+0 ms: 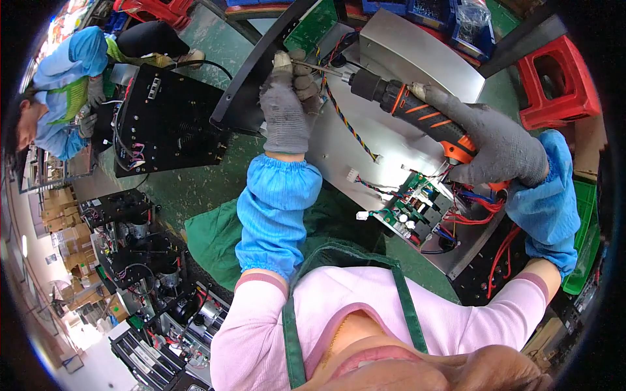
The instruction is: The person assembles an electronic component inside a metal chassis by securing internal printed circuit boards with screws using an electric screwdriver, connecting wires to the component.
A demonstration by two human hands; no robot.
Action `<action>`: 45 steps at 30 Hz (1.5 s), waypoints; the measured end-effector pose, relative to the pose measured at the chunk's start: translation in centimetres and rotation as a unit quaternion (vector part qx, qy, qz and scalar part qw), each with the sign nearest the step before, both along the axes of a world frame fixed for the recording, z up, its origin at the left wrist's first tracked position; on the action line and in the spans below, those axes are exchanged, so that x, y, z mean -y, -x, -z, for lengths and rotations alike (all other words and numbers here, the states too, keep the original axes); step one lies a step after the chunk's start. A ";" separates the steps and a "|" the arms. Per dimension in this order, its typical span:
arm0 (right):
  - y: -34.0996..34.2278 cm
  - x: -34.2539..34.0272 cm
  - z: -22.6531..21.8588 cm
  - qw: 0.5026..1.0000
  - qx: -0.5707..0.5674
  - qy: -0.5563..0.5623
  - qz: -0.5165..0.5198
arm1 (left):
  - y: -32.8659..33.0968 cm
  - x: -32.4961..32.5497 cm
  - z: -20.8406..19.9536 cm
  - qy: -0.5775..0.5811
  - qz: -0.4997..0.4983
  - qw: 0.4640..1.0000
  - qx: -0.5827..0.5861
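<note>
My right hand (499, 140), in a grey glove, is wrapped round an orange and black cordless screwdriver (424, 117). Its long bit (319, 68) points left to the inner side of a black panel (251, 85). There my gloved left hand (287, 107) is closed, thumb and fingers at the bit's tip beside the panel; what they pinch is hidden. A green circuit board (313, 27) is fixed on the panel above that hand. Below the screwdriver lies a silver metal housing (339, 140) with a twisted wire harness (345, 117) and a populated circuit board (417, 205).
Red stools (561, 81) stand at far right, with blue parts bins (473, 32) at the top. On the left a co-worker (65, 85) handles another black unit (173, 120). More part-built units (137, 241) and cartons (68, 228) line the lower left. Red cables (502, 254) hang near my right forearm.
</note>
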State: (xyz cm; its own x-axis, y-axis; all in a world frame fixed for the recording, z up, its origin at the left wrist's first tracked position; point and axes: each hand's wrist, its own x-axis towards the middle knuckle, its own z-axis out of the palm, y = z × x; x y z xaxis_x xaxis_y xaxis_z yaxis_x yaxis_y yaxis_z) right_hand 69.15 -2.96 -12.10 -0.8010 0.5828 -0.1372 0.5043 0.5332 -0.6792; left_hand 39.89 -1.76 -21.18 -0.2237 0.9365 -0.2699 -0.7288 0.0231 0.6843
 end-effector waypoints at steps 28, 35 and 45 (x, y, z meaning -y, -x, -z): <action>1.9 0.2 2.3 0.997 -0.018 0.068 0.031 | -0.6 0.1 1.2 -0.012 -0.057 0.998 -0.014; 2.1 -0.1 0.5 0.993 0.022 0.091 0.073 | -0.1 -0.8 4.0 -0.072 -0.169 0.908 -0.378; 2.1 -0.1 0.4 0.992 0.033 0.053 0.112 | 0.6 -2.5 5.2 -0.103 -0.200 0.796 -0.562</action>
State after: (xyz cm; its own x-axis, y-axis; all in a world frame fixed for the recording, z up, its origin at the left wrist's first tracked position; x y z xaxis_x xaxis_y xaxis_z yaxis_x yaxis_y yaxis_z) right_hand 67.04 -2.87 -12.48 -0.6408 0.7242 -0.2549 0.6467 0.3302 -0.6876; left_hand 39.33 0.76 -26.42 -0.5080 0.7277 0.4608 0.4251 -0.2535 0.8689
